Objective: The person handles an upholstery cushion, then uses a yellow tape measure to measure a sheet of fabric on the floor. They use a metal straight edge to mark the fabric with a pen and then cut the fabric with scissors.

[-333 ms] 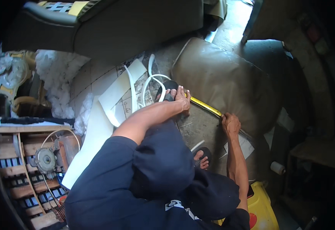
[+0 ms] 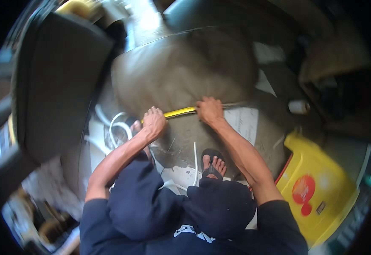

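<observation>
A yellow tape measure [image 2: 180, 112] is stretched along the near edge of a plump brown leather-like cushion [image 2: 181, 70] on the floor. My left hand [image 2: 154, 123] is closed on the tape's left part, beside the cushion's lower left edge. Gripping it farther right, with knuckles up against the cushion, is my right hand [image 2: 209, 110]. The fingertips of both hands are partly hidden, and I see no tape case.
White curved strips [image 2: 119, 127] lie by my left foot. A marked pale sheet [image 2: 241, 123] is beside my right forearm. A white roll [image 2: 299, 107] and a yellow plastic stool [image 2: 321, 187] are at the right. Dark upholstered furniture [image 2: 62, 80] stands at the left.
The view has swung to the right, so the cushion now lies straight ahead and the yellow stool shows more. Both hands still hold the tape along the cushion's edge.
</observation>
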### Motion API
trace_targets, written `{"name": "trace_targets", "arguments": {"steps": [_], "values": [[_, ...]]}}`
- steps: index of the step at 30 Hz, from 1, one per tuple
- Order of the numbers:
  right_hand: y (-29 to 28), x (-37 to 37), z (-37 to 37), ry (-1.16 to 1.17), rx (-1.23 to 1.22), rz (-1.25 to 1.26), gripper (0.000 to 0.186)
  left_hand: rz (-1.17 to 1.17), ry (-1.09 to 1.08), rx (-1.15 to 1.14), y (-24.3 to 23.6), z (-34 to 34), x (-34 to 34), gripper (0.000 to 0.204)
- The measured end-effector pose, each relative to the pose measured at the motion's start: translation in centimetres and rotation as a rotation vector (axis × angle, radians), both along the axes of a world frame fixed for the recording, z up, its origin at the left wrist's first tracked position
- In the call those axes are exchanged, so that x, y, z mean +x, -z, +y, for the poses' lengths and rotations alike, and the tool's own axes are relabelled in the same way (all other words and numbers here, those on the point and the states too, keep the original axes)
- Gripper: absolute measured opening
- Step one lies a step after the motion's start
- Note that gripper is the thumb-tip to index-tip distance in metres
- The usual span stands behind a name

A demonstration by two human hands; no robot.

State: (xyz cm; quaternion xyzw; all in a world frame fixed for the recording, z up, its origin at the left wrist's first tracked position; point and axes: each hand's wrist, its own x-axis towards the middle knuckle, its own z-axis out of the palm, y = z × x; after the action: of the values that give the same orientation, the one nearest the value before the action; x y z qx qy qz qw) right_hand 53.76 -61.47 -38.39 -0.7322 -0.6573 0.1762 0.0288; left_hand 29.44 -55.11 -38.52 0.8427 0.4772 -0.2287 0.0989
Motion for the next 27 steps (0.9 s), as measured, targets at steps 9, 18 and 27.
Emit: {"name": "trace_targets", "arguments": {"steps": [9, 18, 27], "values": [[2.0, -4.4, -0.3, 0.263, 0.434, 0.256, 0.022, -0.397, 1.028, -0.240, -11.0, 6.1, 19.4, 0.016], [1.8, -6.1, -0.1, 0.297, 0.229, 0.299, 0.026, -0.167, 1.379, -0.215, -3.2, 2.5, 35.2, 0.038], [0.8, -6.0, 2.6, 0.231, 0.145, 0.432, 0.026, -0.694, 1.293, -0.487, 6.4, 8.7, 33.9, 0.016]]}}
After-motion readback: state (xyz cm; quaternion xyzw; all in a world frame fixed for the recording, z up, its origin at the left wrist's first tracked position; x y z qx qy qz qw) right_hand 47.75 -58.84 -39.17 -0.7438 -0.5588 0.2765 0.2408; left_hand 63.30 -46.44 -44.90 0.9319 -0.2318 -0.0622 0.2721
